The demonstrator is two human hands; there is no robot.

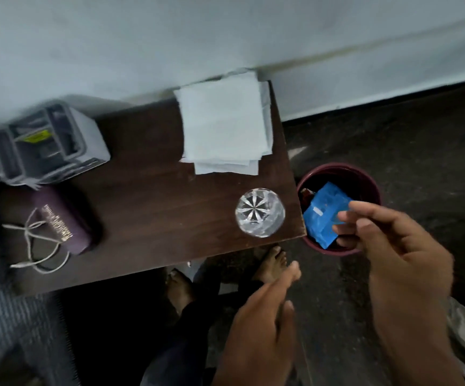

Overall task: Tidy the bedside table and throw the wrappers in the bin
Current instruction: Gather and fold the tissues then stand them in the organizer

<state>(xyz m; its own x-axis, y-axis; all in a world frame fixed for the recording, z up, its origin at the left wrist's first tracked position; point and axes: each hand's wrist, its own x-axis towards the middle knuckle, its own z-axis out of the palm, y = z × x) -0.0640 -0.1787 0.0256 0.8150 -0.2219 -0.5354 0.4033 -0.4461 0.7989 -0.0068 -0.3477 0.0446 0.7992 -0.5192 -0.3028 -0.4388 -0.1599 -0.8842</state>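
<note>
A blue wrapper hangs in the mouth of the maroon bin, which stands on the floor just right of the dark wooden bedside table. My right hand is over the bin, with thumb and fingertips pinched on the wrapper's right edge. A dark scrap lies deeper in the bin, mostly hidden. My left hand hovers low in front of the table, fingers stretched out, holding nothing.
On the table are a clear cut glass near the right front corner, a stack of white napkins at the back, a purple case with a white cable, and a grey box. Bare feet stand below the front edge.
</note>
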